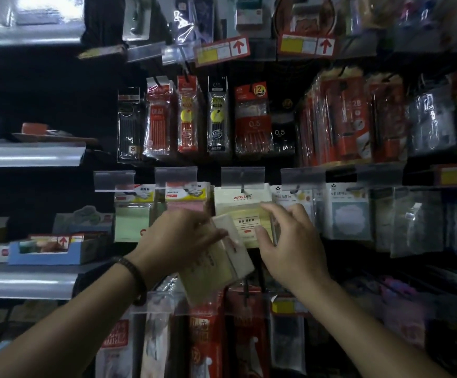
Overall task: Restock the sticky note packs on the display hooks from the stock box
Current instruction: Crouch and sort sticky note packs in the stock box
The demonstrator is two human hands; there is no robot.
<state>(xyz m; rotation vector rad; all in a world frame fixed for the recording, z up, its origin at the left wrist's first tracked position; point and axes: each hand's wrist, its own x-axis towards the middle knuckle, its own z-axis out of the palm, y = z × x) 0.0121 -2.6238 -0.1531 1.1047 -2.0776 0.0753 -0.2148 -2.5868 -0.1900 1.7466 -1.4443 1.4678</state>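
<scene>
Pen packs [253, 120] hang in a row well above the right hand [290, 241]. A blue carton [44, 253] sits on a shelf [25, 282] left of the left hand [178, 238].

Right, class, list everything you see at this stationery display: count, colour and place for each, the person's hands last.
hanging plastic-wrapped sticky note pack: one, pale yellow, middle hook
stack of loose sticky note packs: several, pale yellow, lower left of the hanging pack
green sticky note pack: one showing, green, leftmost hook
pink sticky note pack: one showing, pink, hook beside it
pen refill packs: several, red and black, upper row
arrow tags: two, red on white, top row
cardboard display box: one, blue, left shelf
beaded bracelet: one, dark, left wrist
left hand: one, grips the stack
right hand: one, pinches the hanging pack
</scene>
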